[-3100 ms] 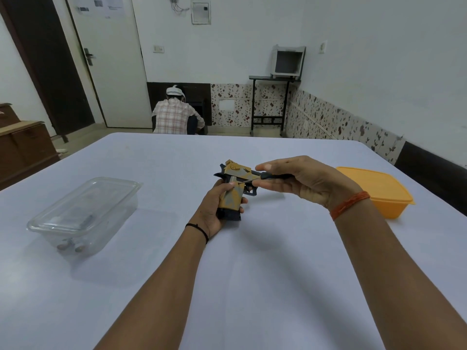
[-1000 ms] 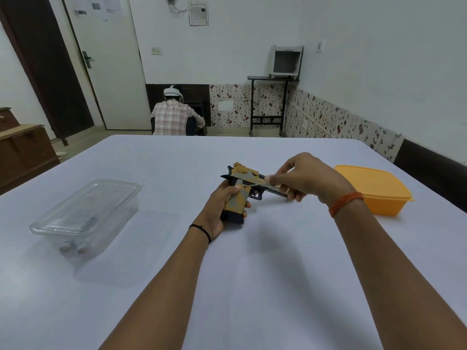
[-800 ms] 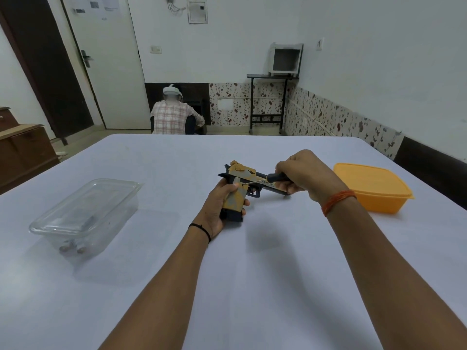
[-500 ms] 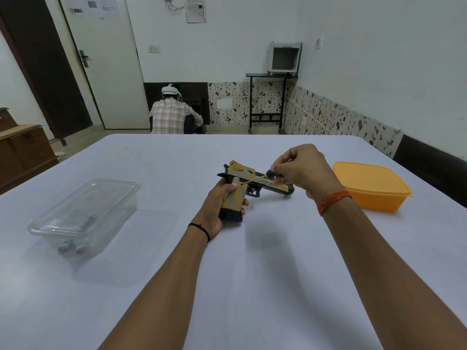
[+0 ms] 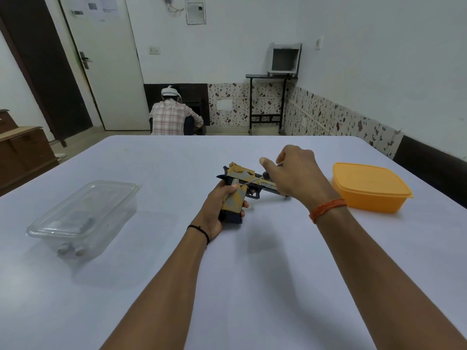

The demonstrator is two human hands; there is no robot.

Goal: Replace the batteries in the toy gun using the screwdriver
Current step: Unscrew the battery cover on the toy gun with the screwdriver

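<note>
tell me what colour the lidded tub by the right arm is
Orange, lid and body alike, on the tub; the head view shows it clearly.

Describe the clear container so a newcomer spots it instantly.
On the white table, look to the near left, well away from both hands. The clear plastic tub sits there, lidded, small items dimly visible inside. Unlike the orange container at right, it is see-through.

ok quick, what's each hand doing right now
Left hand: closed around the toy gun's grip.
Right hand: closed on the screwdriver, tip at the gun's grip.
</note>
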